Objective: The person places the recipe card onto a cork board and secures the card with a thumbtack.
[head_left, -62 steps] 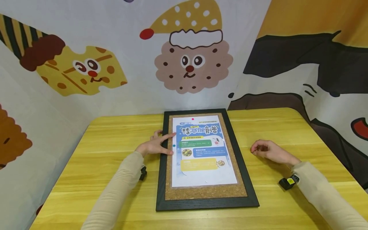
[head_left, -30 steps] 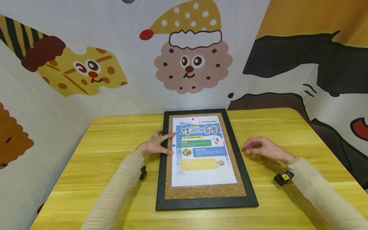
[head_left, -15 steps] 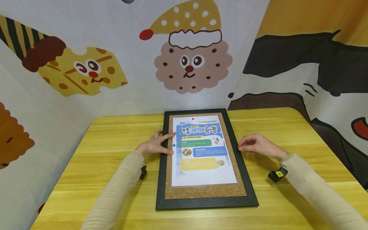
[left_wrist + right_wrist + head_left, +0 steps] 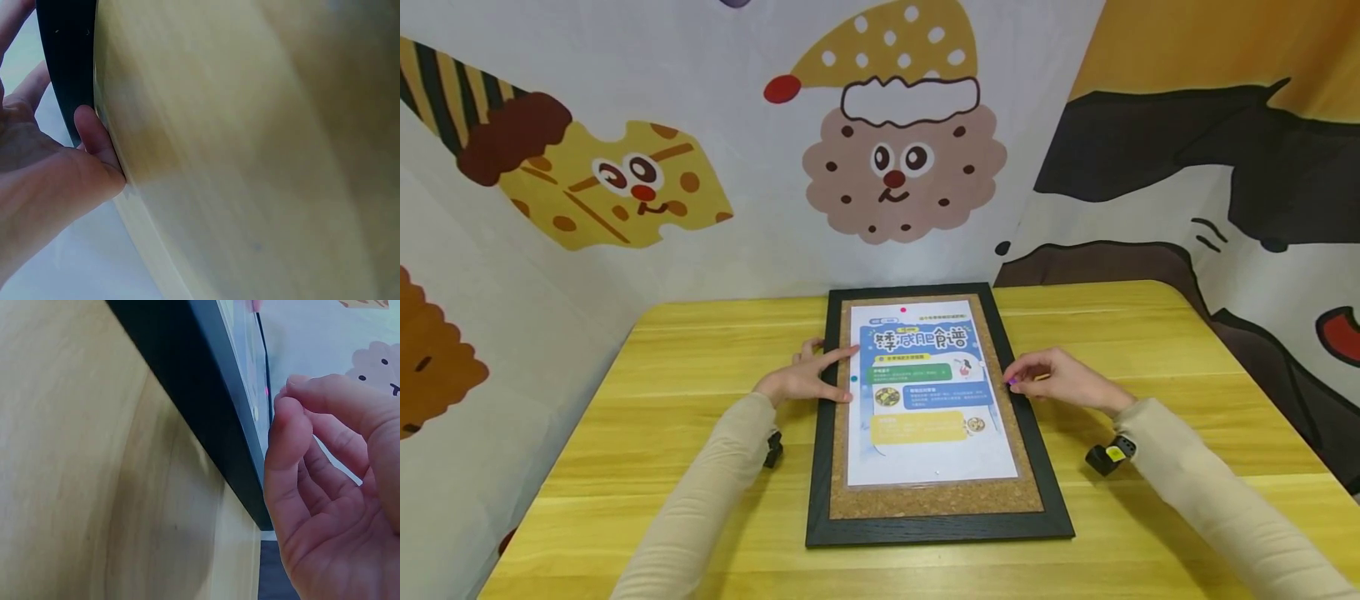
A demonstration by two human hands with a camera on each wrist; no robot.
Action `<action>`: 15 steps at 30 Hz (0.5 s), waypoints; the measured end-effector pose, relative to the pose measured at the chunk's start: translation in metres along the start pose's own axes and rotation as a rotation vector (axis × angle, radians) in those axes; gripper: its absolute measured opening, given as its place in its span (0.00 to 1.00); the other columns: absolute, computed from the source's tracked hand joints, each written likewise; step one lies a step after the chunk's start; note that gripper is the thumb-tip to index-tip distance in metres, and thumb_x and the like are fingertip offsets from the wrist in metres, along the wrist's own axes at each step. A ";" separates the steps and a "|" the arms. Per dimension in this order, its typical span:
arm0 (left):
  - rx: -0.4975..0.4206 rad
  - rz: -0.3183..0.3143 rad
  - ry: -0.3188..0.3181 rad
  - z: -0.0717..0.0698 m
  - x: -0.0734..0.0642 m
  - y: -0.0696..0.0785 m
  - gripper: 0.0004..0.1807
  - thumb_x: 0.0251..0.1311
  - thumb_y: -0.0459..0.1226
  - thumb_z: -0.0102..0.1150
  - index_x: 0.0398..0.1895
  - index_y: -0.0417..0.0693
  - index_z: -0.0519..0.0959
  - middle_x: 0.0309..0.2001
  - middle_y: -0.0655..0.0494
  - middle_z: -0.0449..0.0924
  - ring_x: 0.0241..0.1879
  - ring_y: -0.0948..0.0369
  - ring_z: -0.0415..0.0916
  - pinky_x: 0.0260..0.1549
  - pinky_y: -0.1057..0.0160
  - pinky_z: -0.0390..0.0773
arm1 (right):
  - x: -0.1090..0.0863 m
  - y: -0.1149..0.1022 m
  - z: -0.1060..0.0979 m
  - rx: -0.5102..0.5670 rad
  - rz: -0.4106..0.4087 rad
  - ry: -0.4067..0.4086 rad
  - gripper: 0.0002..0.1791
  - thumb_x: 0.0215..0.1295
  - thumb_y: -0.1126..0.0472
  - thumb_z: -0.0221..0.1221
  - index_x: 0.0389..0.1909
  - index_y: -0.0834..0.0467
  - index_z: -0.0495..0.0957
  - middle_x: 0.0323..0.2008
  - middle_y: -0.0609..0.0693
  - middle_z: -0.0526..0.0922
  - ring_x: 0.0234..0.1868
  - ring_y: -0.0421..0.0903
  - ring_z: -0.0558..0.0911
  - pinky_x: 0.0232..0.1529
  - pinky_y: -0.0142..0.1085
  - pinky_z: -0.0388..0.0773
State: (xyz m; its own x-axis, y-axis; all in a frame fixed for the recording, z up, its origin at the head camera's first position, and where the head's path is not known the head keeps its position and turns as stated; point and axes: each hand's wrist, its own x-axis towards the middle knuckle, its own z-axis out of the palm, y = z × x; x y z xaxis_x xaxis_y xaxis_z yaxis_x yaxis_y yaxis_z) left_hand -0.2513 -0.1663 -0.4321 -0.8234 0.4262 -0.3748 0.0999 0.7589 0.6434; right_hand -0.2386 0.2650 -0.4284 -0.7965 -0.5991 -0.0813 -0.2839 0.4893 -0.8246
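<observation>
A black-framed corkboard lies on the table, with a printed poster on its cork. A pink pin sits at the poster's top edge, a teal pin at its left edge and a small pale one low down. My left hand rests on the board's left side, thumb and index finger stretched across the frame to the poster's edge. Over the frame's right side, my right hand pinches a small purple pin between thumb and index finger. In the right wrist view the fingertips hide the pin.
The yellow wood-grain table extends on both sides of the board. Behind it hangs a white cloth printed with cartoon characters, close to the board's far edge. A black wrist camera is worn below the right hand.
My right hand has moved left from the table beside the board to over its right frame, and the purple pin shows at its fingertips. The left hand and board have stayed put.
</observation>
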 end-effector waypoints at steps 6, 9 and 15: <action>-0.015 0.002 0.007 0.001 0.001 0.000 0.51 0.53 0.52 0.70 0.77 0.64 0.51 0.73 0.38 0.24 0.70 0.34 0.32 0.59 0.30 0.49 | 0.004 -0.006 0.006 0.010 -0.017 -0.010 0.10 0.65 0.65 0.61 0.45 0.66 0.81 0.35 0.55 0.83 0.29 0.47 0.77 0.26 0.36 0.76; -0.010 0.000 0.004 0.001 0.000 0.000 0.51 0.53 0.52 0.70 0.77 0.64 0.51 0.73 0.38 0.24 0.70 0.34 0.32 0.59 0.31 0.50 | 0.009 -0.007 0.011 0.006 -0.047 -0.016 0.10 0.65 0.66 0.61 0.45 0.65 0.82 0.34 0.54 0.83 0.28 0.46 0.76 0.26 0.35 0.76; -0.010 0.010 -0.003 0.000 0.000 -0.001 0.51 0.53 0.52 0.70 0.77 0.64 0.51 0.73 0.37 0.24 0.70 0.34 0.32 0.59 0.31 0.50 | 0.016 -0.010 0.019 0.010 -0.071 -0.022 0.09 0.65 0.66 0.61 0.44 0.64 0.83 0.37 0.55 0.83 0.26 0.45 0.76 0.26 0.33 0.74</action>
State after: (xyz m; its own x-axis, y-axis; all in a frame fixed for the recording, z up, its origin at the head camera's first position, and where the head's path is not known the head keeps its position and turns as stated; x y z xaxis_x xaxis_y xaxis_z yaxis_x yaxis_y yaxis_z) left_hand -0.2518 -0.1672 -0.4326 -0.8209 0.4353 -0.3697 0.1027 0.7493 0.6542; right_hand -0.2383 0.2380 -0.4321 -0.7626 -0.6460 -0.0341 -0.3341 0.4384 -0.8344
